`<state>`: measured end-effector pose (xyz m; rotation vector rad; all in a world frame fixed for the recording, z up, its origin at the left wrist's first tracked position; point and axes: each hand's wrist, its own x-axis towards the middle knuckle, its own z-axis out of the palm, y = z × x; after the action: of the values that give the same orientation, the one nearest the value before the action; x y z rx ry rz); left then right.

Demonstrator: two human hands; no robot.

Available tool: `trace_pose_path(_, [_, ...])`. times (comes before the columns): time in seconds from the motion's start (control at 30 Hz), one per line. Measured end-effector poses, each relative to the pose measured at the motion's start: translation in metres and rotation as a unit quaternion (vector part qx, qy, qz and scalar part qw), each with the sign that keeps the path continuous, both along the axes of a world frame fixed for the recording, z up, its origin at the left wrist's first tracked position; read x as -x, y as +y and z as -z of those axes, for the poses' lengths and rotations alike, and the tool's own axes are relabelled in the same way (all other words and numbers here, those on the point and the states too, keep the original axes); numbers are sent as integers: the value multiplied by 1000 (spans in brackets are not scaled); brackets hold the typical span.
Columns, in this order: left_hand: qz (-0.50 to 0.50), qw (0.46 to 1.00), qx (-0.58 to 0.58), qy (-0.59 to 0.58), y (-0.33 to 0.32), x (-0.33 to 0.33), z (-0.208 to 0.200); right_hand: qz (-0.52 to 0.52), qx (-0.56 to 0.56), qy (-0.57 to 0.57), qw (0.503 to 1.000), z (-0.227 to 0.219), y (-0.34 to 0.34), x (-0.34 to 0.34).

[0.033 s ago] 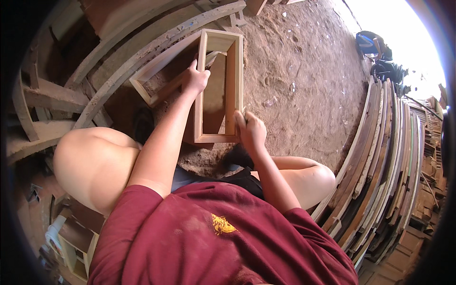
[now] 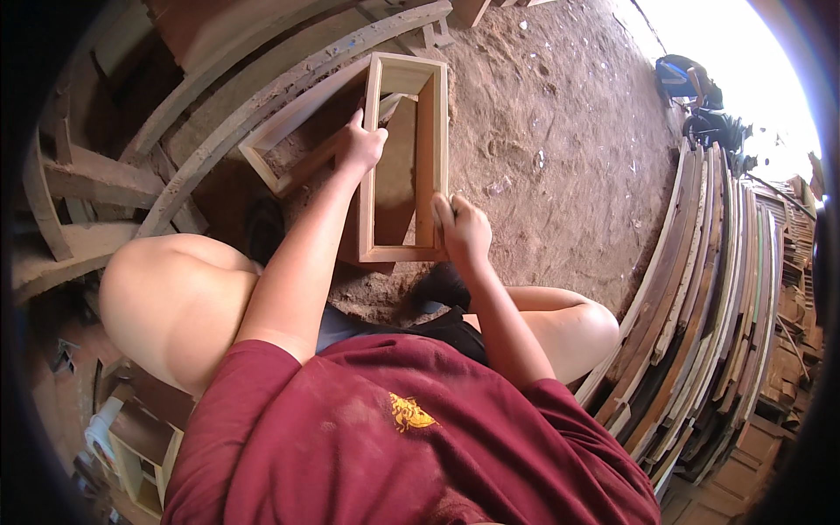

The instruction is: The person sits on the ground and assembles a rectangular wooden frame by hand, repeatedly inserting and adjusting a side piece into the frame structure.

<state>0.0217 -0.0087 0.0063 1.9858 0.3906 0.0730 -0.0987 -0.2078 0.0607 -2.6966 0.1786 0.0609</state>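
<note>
A rectangular open wooden frame [image 2: 370, 166], pale at its far end and browner along the near end, stands in front of me. My left hand [image 2: 360, 147] is closed around its left side, with the thumb reaching over the rim. On the right side, near the closest corner, my right hand [image 2: 464, 229] presses with curled fingers against the edge. Something small may be pinched there, but the fingers hide it. Beneath and to the left lies a second wooden frame [image 2: 302, 103], set at an angle and partly covered by the first and by my left arm.
Long wooden beams [image 2: 289, 83] curve across the upper left. Stacked planks [image 2: 691, 306] lie along the right. Bare dirt ground [image 2: 542, 157] stretches beyond the frames. A small wooden box-like piece [image 2: 140, 437] sits at lower left. My bent knees flank the work.
My right hand has slid slightly away from me along the frame's right edge. The left hand and both frames stay practically where they were.
</note>
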Motion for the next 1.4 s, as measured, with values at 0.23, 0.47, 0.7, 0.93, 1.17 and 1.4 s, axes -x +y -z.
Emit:
trace_pose_path(0.23, [11,999,-15,26,2,-1,-1,16,-29,-47,998,12,-3,0])
trace_pose_path(0.47, [16,999,24,-19,3,0,4,-17,-23,-79,996,5,-5,31])
trace_pose_path(0.7, [-7,1000,-16,12,5,0,3,-55,-23,-102,993,6,-2,-10])
trace_pose_path(0.93, [-10,999,-29,8,-1,-4,21,-91,8,-96,991,-2,-5,31])
trace_pose_path(1.17, [-2,1000,-14,5,2,-3,12,-87,21,-88,992,-4,1,13])
trace_pose_path(1.4, [35,998,-4,57,0,0,-9,-105,33,-113,987,-5,-2,5])
